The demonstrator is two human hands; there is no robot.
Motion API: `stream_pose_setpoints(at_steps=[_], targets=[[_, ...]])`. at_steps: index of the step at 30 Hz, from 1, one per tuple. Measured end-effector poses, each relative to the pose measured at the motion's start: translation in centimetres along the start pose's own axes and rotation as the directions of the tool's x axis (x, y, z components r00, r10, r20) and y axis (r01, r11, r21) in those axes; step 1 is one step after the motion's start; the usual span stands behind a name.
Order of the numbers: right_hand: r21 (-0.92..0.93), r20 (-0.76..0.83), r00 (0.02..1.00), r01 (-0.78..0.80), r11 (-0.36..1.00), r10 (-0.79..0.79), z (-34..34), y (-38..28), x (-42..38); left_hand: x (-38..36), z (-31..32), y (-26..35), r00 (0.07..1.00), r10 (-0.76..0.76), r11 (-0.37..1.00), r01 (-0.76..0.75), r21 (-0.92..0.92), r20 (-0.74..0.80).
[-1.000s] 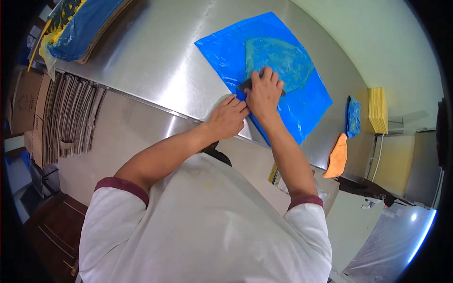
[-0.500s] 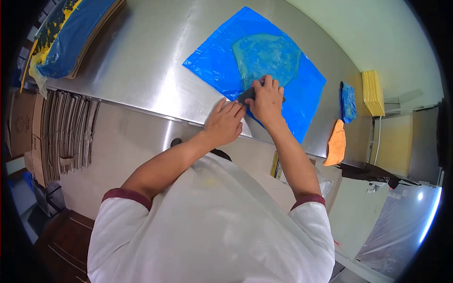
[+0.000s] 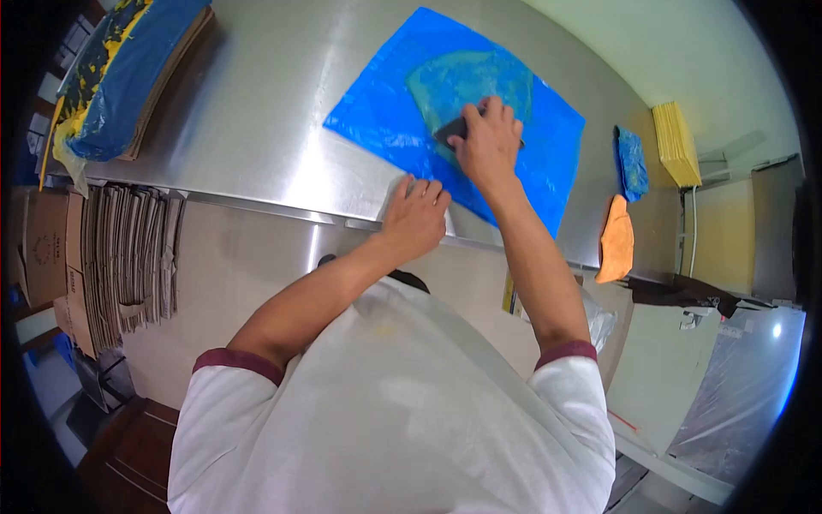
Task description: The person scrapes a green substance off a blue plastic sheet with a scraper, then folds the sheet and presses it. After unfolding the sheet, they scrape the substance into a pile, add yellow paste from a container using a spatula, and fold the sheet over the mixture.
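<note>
A blue plastic sheet (image 3: pixel 377 111) lies spread on the metal table (image 3: pixel 282 94) in front of me. On its upper part is a greenish, translucent patch (image 3: pixel 462 73) with a wrinkled look. My right hand (image 3: pixel 492 141) is closed around a dark, flat scraper (image 3: pixel 449 131) and presses it against the lower part of this patch; the palm hides much of the tool. At the table's front edge, just below the sheet, rests my left hand (image 3: pixel 417 218), with its fingers stretched out and nothing in it.
An orange cloth (image 3: pixel 616 242) hangs over the front edge at the right, near a folded blue packet (image 3: pixel 632 163) and a yellow stack (image 3: pixel 676 144). A blue-covered box with yellow smears (image 3: pixel 120 81) stands at the far left. Flattened cardboard (image 3: pixel 133 257) is stacked below the table.
My right hand has pushed the scraper away from me, up the sheet from its front edge. My left hand has parted from the scraper and sits at the table edge.
</note>
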State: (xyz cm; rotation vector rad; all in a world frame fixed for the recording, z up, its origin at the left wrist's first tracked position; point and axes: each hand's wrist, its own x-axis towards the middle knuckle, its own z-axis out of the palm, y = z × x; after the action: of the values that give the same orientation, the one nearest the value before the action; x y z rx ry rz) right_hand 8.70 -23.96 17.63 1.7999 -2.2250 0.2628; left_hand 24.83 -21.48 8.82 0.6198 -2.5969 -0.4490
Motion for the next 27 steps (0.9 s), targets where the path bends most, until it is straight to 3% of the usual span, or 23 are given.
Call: stream_pose_setpoints(at_steps=[1,2,5,14,17,20,23,24,27], targets=[[0.007,0.024,1.000,-0.006,1.000,0.006,-1.0,0.5,-0.5,-0.3,-0.1,0.2,1.000,0.004,1.000,-0.004,-0.011,-0.017],[0.015,0.056,0.998,-0.019,1.000,0.019,-1.6,0.6,-1.3,-0.4,0.0,0.4,0.998,0.005,0.996,0.000,-0.087,0.060],[0.026,0.218,0.975,0.028,0.999,-0.033,-1.0,0.3,-3.7,-0.5,0.2,0.9,0.996,0.085,0.994,-0.087,-0.068,-0.025],[-0.036,0.022,0.999,0.047,0.998,-0.046,3.4,0.5,-2.7,-1.0,1.5,1.5,0.978,0.028,0.990,-0.055,0.130,0.207],[-0.019,-0.039,0.999,0.027,0.999,-0.028,3.4,0.3,-1.4,-1.2,1.6,1.2,0.980,0.036,0.998,-0.046,0.048,0.197],[0.003,-0.077,0.997,-0.019,1.000,0.019,0.6,1.5,-0.9,-1.4,0.8,1.3,0.983,0.061,0.993,-0.077,0.086,0.175],[-0.007,0.001,1.000,-0.008,1.000,0.008,-3.8,2.8,-2.7,-0.7,0.6,2.5,0.975,0.013,0.988,-0.048,0.149,0.224],[0.019,0.111,0.994,0.007,1.000,-0.009,-4.3,3.1,-3.7,-0.5,0.8,2.9,0.981,0.060,0.992,-0.080,0.101,0.184],[0.028,0.199,0.974,0.107,0.994,-0.111,-2.4,3.4,-6.9,-0.5,2.8,3.5,0.983,0.167,0.985,-0.169,0.025,0.075]])
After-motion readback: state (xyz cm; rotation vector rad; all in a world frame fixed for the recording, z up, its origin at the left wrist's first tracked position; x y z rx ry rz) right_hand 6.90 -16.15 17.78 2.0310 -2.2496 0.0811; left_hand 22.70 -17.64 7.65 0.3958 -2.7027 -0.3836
